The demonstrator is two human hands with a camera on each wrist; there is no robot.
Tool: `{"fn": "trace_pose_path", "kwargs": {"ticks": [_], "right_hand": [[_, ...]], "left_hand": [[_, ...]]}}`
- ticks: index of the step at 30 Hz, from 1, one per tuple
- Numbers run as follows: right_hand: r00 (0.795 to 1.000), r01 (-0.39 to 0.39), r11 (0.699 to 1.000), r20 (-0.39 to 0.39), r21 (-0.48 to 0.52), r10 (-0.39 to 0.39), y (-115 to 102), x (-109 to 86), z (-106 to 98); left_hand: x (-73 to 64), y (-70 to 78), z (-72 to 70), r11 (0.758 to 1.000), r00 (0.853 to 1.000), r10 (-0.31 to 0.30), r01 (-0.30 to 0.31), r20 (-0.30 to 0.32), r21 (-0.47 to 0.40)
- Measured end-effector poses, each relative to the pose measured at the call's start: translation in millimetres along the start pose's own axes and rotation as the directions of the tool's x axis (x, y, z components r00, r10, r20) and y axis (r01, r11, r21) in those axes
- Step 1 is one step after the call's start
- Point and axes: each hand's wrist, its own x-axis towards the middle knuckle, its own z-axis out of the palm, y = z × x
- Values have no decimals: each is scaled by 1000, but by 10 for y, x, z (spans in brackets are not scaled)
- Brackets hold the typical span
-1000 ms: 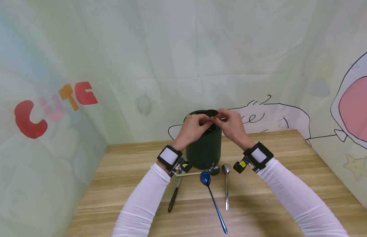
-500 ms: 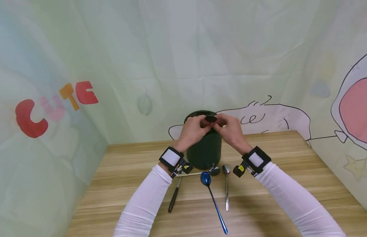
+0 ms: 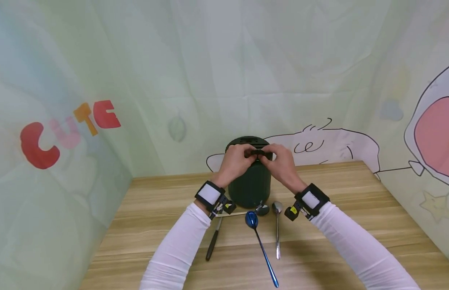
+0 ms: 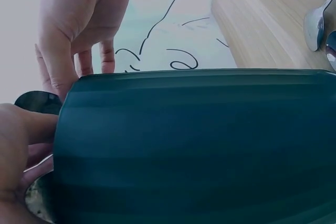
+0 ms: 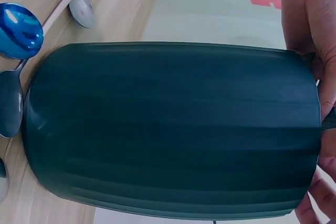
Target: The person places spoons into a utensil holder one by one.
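Nearest come the person's 2 white sleeves (image 3: 170, 255), reaching in over the table (image 3: 319, 229), each with a black wrist strap (image 3: 208, 193) at its end.

Between the sleeves lie 4 spoons. The blue spoon (image 3: 252, 220) comes closest to the person, its handle slanting toward the table's near side and its bowl toward the far edge. On its left is the black-handled spoon (image 3: 211, 245), its far end covered in the head view by the gear on the left wrist; on its right is the silver spoon (image 3: 277, 207), bowl also toward the far edge. Slightly farther, the pale-handled spoon (image 3: 262, 210) lies crosswise just in front of the pot, its dark bowl toward the table's right edge.

The dark green pot (image 3: 249, 185) stands upright near the far edge, about midway between the 2 far corners. At the near part of its rim the left hand (image 3: 234, 161) and right hand (image 3: 281, 163) meet — both grips narrow, thumbs and fingers pinching the small black piece (image 3: 258, 152) between them. Whether that piece touches the pot, I cannot tell.

Beyond the far edge hangs a pale green cloth (image 3: 210, 60) — cartoon lines behind the pot, the letters CUTE (image 3: 40, 147) at left, a pink balloon (image 3: 440, 137) at right.
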Motion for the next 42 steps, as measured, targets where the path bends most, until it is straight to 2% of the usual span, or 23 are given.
{"fn": "trace_pose_path", "kwargs": {"ticks": [6, 16, 19, 22, 25, 27, 31, 34, 37, 42], "right_hand": [[999, -31, 999, 36, -11, 31, 25, -21, 3], [996, -19, 999, 92, 28, 17, 72, -50, -46], [996, -11, 1000, 87, 26, 9, 71, -65, -77], [998, 3, 1000, 64, 20, -4, 40, -88, -140], [999, 24, 999, 32, 26, -25, -28, -119, -235], [999, 38, 999, 15, 28, -38, -82, -148, -304], [999, 46, 999, 0, 30, -46, -200, -246, -434], [999, 53, 999, 5, 2, -53, -277, -352, -500], [996, 83, 995, 21, -50, -82, -335, -470, -537], [993, 114, 988, 54, -109, -108, -411, -706, -603]], "left_hand": [[-16, -6, -14, 1000, 1000, 5, -4, 23, -14], [-53, -29, -115, 997, 997, 47, -43, 54, -63], [-75, -40, -149, 995, 996, 77, -75, 43, -62], [-106, -20, -202, 989, 990, 143, -142, 12, -47], [-151, 33, -267, 973, 973, 229, -230, -37, -15], [-191, 82, -314, 956, 953, 294, -293, -77, 16], [-305, 183, -406, 908, 896, 419, -411, -146, 80], [-417, 252, -455, 873, 859, 486, -474, -158, 113], [-540, 303, -468, 852, 843, 521, -502, -137, 150], [-772, 335, -398, 833, 838, 540, -519, -74, 192]]}}
